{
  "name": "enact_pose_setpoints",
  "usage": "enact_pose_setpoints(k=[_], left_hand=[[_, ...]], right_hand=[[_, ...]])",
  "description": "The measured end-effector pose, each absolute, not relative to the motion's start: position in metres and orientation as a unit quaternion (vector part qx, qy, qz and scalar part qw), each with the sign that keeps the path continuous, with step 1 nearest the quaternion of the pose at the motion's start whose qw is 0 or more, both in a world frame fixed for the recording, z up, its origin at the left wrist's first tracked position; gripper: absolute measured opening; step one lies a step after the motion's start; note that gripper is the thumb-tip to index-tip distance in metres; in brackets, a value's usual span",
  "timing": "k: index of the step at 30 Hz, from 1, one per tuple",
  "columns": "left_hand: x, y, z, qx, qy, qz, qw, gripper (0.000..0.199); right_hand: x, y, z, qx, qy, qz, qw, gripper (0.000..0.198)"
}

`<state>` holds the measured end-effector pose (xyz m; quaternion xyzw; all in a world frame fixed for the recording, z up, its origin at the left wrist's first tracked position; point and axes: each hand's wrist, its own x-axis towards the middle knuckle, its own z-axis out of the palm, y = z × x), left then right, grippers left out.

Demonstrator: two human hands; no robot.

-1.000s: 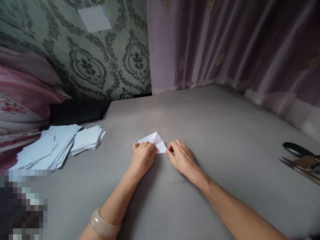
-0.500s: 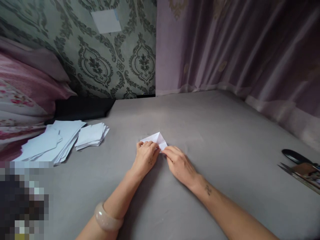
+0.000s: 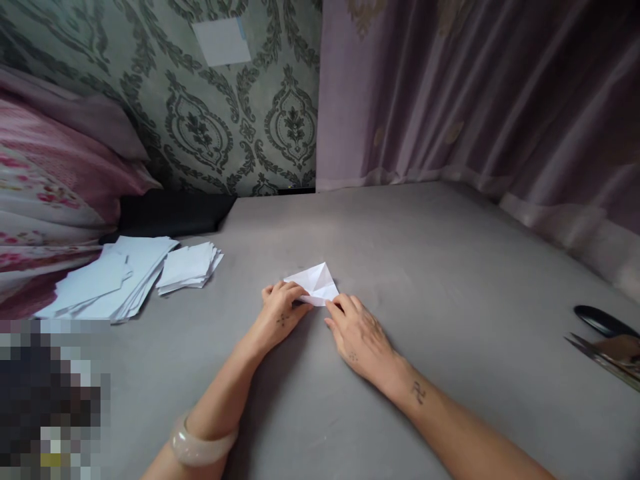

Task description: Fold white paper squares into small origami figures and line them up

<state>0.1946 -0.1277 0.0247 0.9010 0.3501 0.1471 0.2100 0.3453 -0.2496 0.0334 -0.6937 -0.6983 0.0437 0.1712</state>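
Midway across the grey surface point(image 3: 450, 267), the left hand point(image 3: 281, 312) curls over a folded white paper's point(image 3: 324, 283) left side; the right hand point(image 3: 361, 335) touches its near right corner. I can't tell whether either pinches it. Beyond, left, lies a small paper stack point(image 3: 186, 268); far right, scissors point(image 3: 593, 349).

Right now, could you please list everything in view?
folded paper: one, white, centre
paper stack: one, white, left
paper pile: one, white, farther left
flat item: one, black, back left
fabric: one, pink, left edge
wall: one, greenish, back
wall sheet: one, white, on wall
curtain: one, purple, back right
blades: two, metallic, right
rounded item: one, black, behind blades
object: one, brown, right edge
surface: one, grey, below
bangle: one, pale, left arm
left hand: one, on paper
right hand: one, on paper
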Motion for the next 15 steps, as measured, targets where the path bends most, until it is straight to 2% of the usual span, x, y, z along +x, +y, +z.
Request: enact_pose_setpoints(k=[8, 15], left_hand=[[0.179, -0.108, 0.019, 0.927, 0.307, 0.123, 0.175, 0.014], [0.186, -0.118, 0.023, 0.93, 0.289, 0.165, 0.16, 0.023]], right_hand=[[0.345, -0.252, 0.035, -0.691, -0.704, 0.037, 0.162, 0.024], [0.344, -0.253, 0.035, -0.695, -0.7, 0.024, 0.16, 0.022]])
